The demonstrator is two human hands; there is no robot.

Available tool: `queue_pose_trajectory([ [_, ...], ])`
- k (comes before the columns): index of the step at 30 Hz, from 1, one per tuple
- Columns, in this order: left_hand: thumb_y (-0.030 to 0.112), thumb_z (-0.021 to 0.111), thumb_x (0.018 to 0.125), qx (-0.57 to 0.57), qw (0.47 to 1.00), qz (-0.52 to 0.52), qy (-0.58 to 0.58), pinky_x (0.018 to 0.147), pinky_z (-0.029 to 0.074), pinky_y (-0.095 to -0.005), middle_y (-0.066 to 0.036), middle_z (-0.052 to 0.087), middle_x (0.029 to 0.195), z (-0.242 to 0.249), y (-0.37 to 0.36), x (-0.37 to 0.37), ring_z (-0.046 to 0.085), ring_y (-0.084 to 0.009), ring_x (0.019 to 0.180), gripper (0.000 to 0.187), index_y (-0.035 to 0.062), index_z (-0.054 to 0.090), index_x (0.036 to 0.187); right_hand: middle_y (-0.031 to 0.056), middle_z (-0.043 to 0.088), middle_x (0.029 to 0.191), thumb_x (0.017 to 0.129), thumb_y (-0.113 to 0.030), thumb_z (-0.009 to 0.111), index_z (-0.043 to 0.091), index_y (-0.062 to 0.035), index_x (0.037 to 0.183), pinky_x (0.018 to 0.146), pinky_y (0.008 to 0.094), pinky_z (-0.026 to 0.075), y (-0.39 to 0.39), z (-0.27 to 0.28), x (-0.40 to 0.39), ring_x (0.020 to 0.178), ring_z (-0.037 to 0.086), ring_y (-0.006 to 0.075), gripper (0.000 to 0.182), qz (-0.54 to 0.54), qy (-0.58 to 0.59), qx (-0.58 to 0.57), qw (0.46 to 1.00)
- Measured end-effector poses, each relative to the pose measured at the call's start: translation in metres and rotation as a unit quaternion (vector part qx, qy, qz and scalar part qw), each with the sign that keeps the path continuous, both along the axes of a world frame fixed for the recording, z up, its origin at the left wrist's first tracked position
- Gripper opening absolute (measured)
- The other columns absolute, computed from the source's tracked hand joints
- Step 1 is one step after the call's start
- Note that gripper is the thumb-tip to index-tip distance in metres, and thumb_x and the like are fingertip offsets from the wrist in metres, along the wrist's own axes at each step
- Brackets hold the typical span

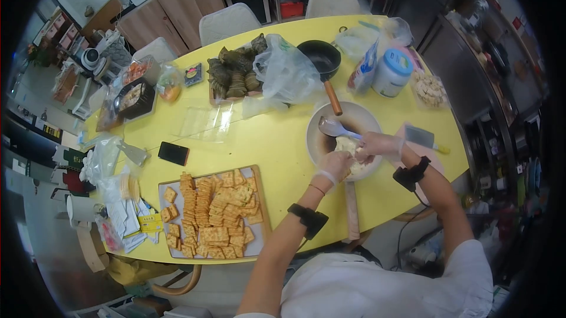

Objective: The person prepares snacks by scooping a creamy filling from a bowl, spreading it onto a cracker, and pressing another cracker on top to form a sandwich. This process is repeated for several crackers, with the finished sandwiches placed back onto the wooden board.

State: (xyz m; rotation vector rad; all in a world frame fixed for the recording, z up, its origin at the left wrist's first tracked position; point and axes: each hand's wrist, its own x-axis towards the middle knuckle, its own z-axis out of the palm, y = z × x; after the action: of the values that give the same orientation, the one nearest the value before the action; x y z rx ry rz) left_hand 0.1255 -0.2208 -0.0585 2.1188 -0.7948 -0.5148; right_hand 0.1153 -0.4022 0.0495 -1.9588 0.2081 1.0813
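A light-coloured frying pan [369, 119] with a wooden handle stands on the table in front of me, brown residue on its inside. In it lies a pale, lumpy, dough-like mass [344, 143]. My left hand [335, 165], in a clear plastic glove, has its fingers closed on the mass from the near left side. From the right, my right hand [378, 145], also gloved, pinches the same mass; its fingertips are partly hidden. A pale spatula [333, 126] leans in the pan, its handle running toward my right hand.
A tray of square crackers [259, 197] lies to the left. Behind the pan are a small dark pot [320, 58], a plastic bag [286, 73], leaf-wrapped bundles [236, 70] and a blue-lidded tub [392, 74]. A scraper [420, 136] lies on a pink mat at right; a phone [173, 153] lies left.
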Motion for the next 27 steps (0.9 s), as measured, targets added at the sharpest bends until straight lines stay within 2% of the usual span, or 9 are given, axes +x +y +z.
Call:
queue_pose_trajectory([
  [3, 0.026, 0.06, 0.085, 0.017, 0.999, 0.036, -0.037, 0.072, 0.05, -0.0407, -0.022, 0.064, 0.085, 0.027, 0.01, -0.005, 0.065, -0.0343, 0.08, 0.032, 0.0028, 0.062, 0.108, 0.0065, 0.06, 0.083, 0.085, -0.019, 0.059, 0.06, 0.0018, 0.095, 0.072, 0.0237, 0.046, -0.007, 0.044, -0.019, 0.076, 0.055, 0.0118, 0.023, -0.096, -0.011, 0.24, 0.966],
  [5, 0.027, 0.06, 0.085, -0.029, 0.991, 0.129, -0.012, 0.072, 0.05, -0.0408, -0.021, 0.065, 0.09, 0.021, 0.015, -0.01, 0.065, -0.034, 0.08, 0.035, 0.0039, 0.061, 0.111, 0.0062, 0.059, 0.086, 0.088, -0.021, 0.056, 0.059, 0.0018, 0.1, 0.073, 0.0232, 0.046, -0.022, 0.06, -0.031, 0.078, 0.055, 0.0115, 0.025, -0.109, -0.138, 0.431, 0.885],
  [7, 0.03, 0.058, 0.088, -0.109, 0.973, 0.143, -0.143, 0.067, 0.052, -0.0381, -0.017, 0.065, 0.097, -0.057, 0.011, 0.01, 0.066, -0.0291, 0.08, 0.037, 0.0063, 0.058, 0.117, 0.0062, 0.059, 0.091, 0.091, -0.022, 0.053, 0.058, 0.0018, 0.103, 0.074, 0.0233, 0.046, -0.021, 0.067, -0.04, 0.081, 0.055, 0.0118, 0.027, -0.191, -0.199, 0.481, 0.832],
  [9, 0.031, 0.054, 0.091, -0.164, 0.973, 0.162, -0.014, 0.062, 0.054, -0.0347, -0.012, 0.063, 0.105, -0.051, 0.023, 0.009, 0.066, -0.0236, 0.082, 0.038, 0.0088, 0.055, 0.121, 0.0065, 0.06, 0.096, 0.093, -0.021, 0.05, 0.058, 0.0017, 0.106, 0.076, 0.0239, 0.047, -0.004, 0.07, -0.052, 0.084, 0.056, 0.0125, 0.028, -0.342, -0.198, 0.395, 0.829],
  [11, 0.033, 0.05, 0.094, -0.177, 0.896, 0.185, 0.363, 0.059, 0.055, -0.0306, -0.007, 0.059, 0.114, 0.05, 0.05, -0.005, 0.065, -0.0178, 0.086, 0.038, 0.0114, 0.052, 0.125, 0.0057, 0.06, 0.102, 0.094, -0.02, 0.047, 0.058, 0.0005, 0.11, 0.077, 0.0255, 0.047, 0.021, 0.064, -0.061, 0.089, 0.056, 0.013, 0.028, -0.324, -0.23, 0.317, 0.861],
  [18, 0.031, 0.045, 0.097, -0.374, 0.811, 0.202, 0.401, 0.065, 0.055, -0.0294, -0.008, 0.053, 0.121, 0.056, 0.066, -0.045, 0.061, -0.0174, 0.097, 0.042, 0.0111, 0.043, 0.134, 0.0117, 0.06, 0.107, 0.088, -0.015, 0.054, 0.055, -0.0032, 0.117, 0.078, 0.0323, 0.049, 0.106, 0.042, -0.087, 0.088, 0.061, 0.0216, 0.031, -0.146, -0.438, -0.019, 0.887],
  [21, 0.028, 0.046, 0.097, -0.453, 0.756, 0.175, 0.439, 0.076, 0.054, -0.0333, -0.01, 0.053, 0.122, 0.072, 0.07, -0.061, 0.059, -0.0183, 0.102, 0.042, 0.0067, 0.043, 0.133, 0.0149, 0.059, 0.104, 0.081, -0.009, 0.061, 0.054, -0.0028, 0.116, 0.076, 0.0336, 0.049, 0.123, 0.042, -0.091, 0.083, 0.061, 0.0269, 0.036, -0.177, -0.408, 0.015, 0.896],
  [24, 0.023, 0.049, 0.095, -0.52, 0.714, 0.118, 0.454, 0.085, 0.051, -0.0372, -0.01, 0.052, 0.124, 0.091, 0.079, -0.075, 0.057, -0.0186, 0.105, 0.043, 0.0034, 0.042, 0.133, 0.0137, 0.059, 0.102, 0.08, -0.008, 0.062, 0.054, -0.0025, 0.114, 0.076, 0.0346, 0.048, 0.134, 0.047, -0.097, 0.082, 0.06, 0.0274, 0.036, -0.206, -0.451, 0.014, 0.868],
  [27, 0.017, 0.055, 0.092, -0.518, 0.724, 0.098, 0.445, 0.088, 0.049, -0.0378, -0.01, 0.052, 0.125, 0.102, 0.087, -0.085, 0.058, -0.0188, 0.105, 0.046, 0.0026, 0.041, 0.134, 0.0119, 0.058, 0.098, 0.08, -0.01, 0.064, 0.054, -0.0021, 0.113, 0.075, 0.0329, 0.048, 0.135, 0.045, -0.098, 0.083, 0.058, 0.0227, 0.036, -0.195, -0.6, -0.107, 0.768],
])
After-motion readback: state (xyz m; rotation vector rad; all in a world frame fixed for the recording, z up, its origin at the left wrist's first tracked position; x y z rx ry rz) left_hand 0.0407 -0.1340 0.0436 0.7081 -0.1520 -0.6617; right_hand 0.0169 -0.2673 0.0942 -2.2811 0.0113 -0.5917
